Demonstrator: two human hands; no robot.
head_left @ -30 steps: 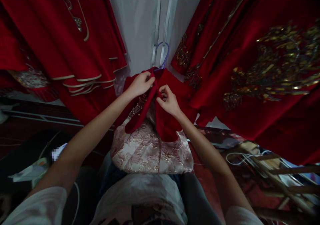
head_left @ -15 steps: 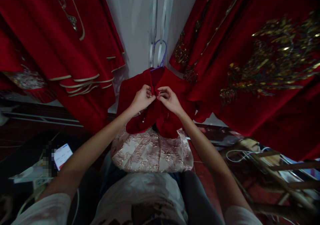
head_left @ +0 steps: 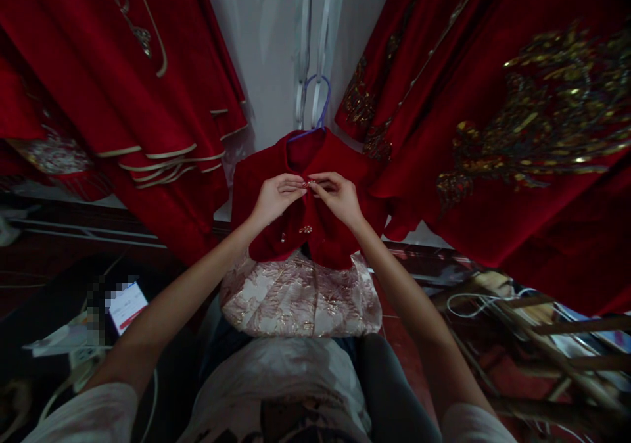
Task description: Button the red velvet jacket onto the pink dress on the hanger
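Fingertips of left hand (head_left: 273, 200) and right hand (head_left: 339, 197) are met at the front opening of the red jacket (head_left: 269, 239), both sets closed in a pinch on the fabric edges. What exactly is pinched between them cannot be told, it is too small and dark.

The two front edges are held together at chest height. A small gold fastener (head_left: 305, 230) is seen just below the hands, on the same seam.

The jacket is hung on a purple hanger (head_left: 318, 101), centre of the scene, far from the body, against a white wall (head_left: 266, 48). A pink-gold brocade skirt (head_left: 300, 298) is hung under it, nearer the body.

Red robes with cream trim (head_left: 123, 75) are hung on the left. A red robe with gold embroidery (head_left: 542, 121) is hung on the right. A phone (head_left: 129, 302) is lying near left, and a wooden frame (head_left: 552, 338) is seen near right.
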